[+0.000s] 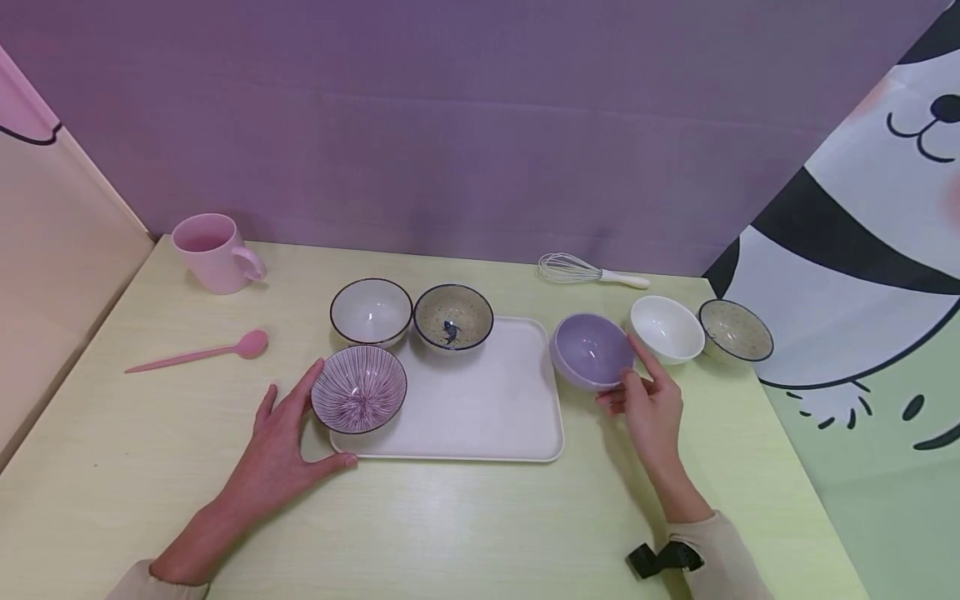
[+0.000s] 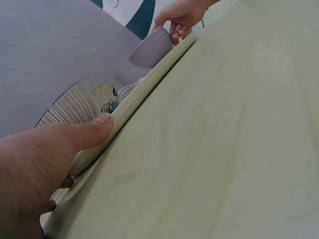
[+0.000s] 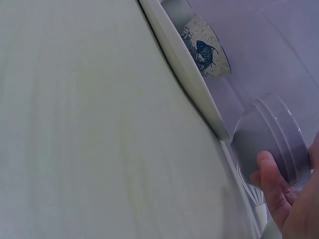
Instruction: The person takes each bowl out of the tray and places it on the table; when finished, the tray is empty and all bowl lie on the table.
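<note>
A white tray (image 1: 480, 417) lies on the table, with a purple-striped bowl (image 1: 359, 389), a dark-rimmed white bowl (image 1: 371, 308) and a speckled fish bowl (image 1: 453, 315) at its left and back. My left hand (image 1: 281, 454) spreads around the tray's front left corner. Its thumb rests at the front rim, and the forefinger reaches beside the striped bowl. With my right hand (image 1: 654, 412) I grip a plain purple bowl (image 1: 591, 350) by its right side, just right of the tray. The right wrist view shows this purple bowl (image 3: 269, 134) tilted; whether its base touches the table is unclear.
A small white bowl (image 1: 667, 329) and a beige speckled bowl (image 1: 736, 331) stand at the right. Behind them lies a whisk (image 1: 588, 271). A pink mug (image 1: 212, 254) and a pink spoon (image 1: 202, 356) are at the left. A purple wall (image 1: 450, 133) borders the table's back.
</note>
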Available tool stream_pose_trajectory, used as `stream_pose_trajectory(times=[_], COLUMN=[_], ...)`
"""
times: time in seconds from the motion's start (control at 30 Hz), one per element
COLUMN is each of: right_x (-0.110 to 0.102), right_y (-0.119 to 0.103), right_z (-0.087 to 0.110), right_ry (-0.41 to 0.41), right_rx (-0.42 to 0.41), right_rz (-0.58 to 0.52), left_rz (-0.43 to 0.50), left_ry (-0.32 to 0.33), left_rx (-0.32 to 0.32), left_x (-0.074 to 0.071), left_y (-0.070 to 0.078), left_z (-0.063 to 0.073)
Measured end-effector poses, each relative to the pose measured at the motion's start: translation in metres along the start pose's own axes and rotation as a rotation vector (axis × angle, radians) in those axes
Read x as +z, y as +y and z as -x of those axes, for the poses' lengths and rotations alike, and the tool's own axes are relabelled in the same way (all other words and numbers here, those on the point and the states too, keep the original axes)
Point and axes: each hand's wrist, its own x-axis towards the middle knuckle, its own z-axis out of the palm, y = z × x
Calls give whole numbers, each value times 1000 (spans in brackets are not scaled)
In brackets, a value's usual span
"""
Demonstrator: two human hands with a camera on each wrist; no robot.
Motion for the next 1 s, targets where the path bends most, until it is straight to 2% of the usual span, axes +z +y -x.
stream_pose_trajectory(times=[0.43,1.0], right_x=[4,9], right_y=[10,9], right_z=[-15,-29], right_ry=[15,28], right_rx=[18,24], right_rz=[-37,-77], left_rz=[0,-6], left_ry=[13,0], left_rx=[19,-1], left_x=[2,-3], left_y=[-2,3], left_z=[0,2])
